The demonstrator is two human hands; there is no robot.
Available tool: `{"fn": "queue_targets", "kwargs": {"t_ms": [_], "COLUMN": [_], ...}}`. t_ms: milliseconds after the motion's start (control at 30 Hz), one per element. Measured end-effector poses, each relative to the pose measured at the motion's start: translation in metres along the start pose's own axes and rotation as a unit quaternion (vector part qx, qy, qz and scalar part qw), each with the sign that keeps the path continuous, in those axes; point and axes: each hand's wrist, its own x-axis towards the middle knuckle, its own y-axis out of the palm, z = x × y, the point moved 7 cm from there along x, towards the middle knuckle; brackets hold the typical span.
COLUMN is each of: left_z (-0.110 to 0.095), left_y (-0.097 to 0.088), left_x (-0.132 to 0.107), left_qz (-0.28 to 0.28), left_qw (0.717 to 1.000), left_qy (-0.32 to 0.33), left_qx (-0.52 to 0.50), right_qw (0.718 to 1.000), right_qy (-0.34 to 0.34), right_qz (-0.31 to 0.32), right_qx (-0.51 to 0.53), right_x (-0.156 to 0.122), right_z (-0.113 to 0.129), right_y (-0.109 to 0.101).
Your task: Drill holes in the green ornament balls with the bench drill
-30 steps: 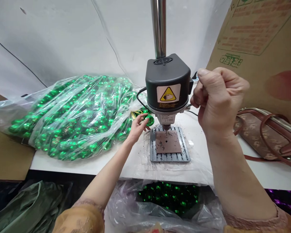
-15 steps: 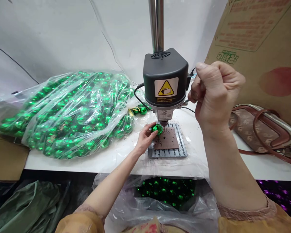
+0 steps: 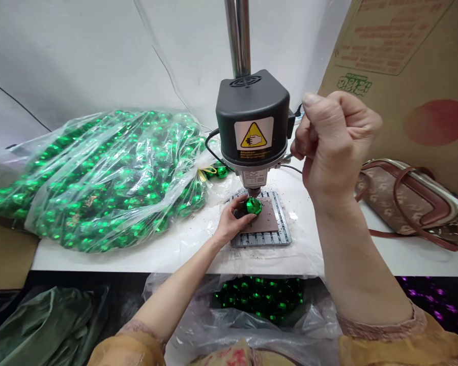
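Observation:
A small bench drill with a black head (image 3: 252, 122) on a steel column (image 3: 237, 35) stands on a white table. My left hand (image 3: 231, 221) pinches a shiny green ball (image 3: 253, 206) and holds it on the brown pad (image 3: 267, 219) of the grey slotted base (image 3: 278, 236), right under the drill bit. My right hand (image 3: 334, 145) is a fist closed round the drill's feed lever at the right of the head; the lever itself is mostly hidden by my fingers.
A large clear bag of green balls (image 3: 95, 178) lies left of the drill. Another bag with green balls (image 3: 263, 297) hangs open below the table's front edge. A brown handbag (image 3: 408, 203) and a cardboard box (image 3: 412, 76) are at the right.
My left hand took a green ball from beside the big bag and brought it rightward onto the pad under the bit. My right hand stayed clenched on the lever.

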Motion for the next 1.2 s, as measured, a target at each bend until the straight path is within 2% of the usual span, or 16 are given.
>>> {"fn": "queue_targets", "kwargs": {"t_ms": [267,500,767,933,1200], "left_z": [-0.014,-0.009,-0.004,-0.003,0.001], "left_y": [0.012,0.015,0.016,0.016,0.017], "left_x": [-0.01,-0.011,-0.01,-0.01,-0.01], "left_qz": [-0.006,-0.02,-0.011,-0.011,-0.009], "left_qw": [0.999,1.0,0.999,0.999,0.999], "left_qy": [0.051,0.016,0.027,0.027,0.024], "left_qx": [0.015,-0.015,-0.041,-0.04,-0.045], "right_qw": [1.0,1.0,0.999,0.996,0.991], "right_qy": [-0.011,0.011,-0.027,-0.084,-0.126], "right_qz": [0.007,0.002,-0.017,-0.015,-0.014], "right_qx": [-0.015,-0.005,0.01,0.031,0.031], "right_x": [-0.002,-0.001,-0.02,-0.04,-0.052], "right_z": [0.001,-0.001,0.005,0.009,0.003], "right_y": [0.0,-0.003,-0.008,-0.012,-0.021]}}
